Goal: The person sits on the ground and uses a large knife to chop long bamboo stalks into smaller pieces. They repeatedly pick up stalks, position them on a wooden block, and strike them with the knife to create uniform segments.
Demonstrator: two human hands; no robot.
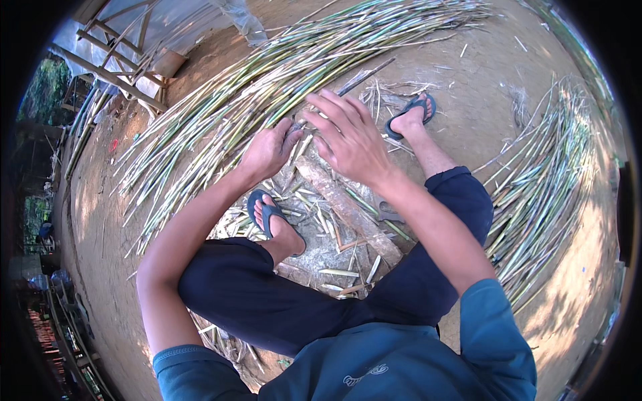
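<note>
While our left hand (267, 152) grips a dark stick (366, 77) slanting from near left to far right, our right hand (352, 142) spreads loosely.

This seems an outdoor work yard: the ground (481, 73) is bare earth, sunlit at four o'clock. Long stalks (287, 70) lie heaped at eleven o'clock, and a second heap (548, 194) at three. Split pieces (328, 224) surround a log (334, 197) near the centre; a rough wooden frame (110, 77) stands at ten.
</note>
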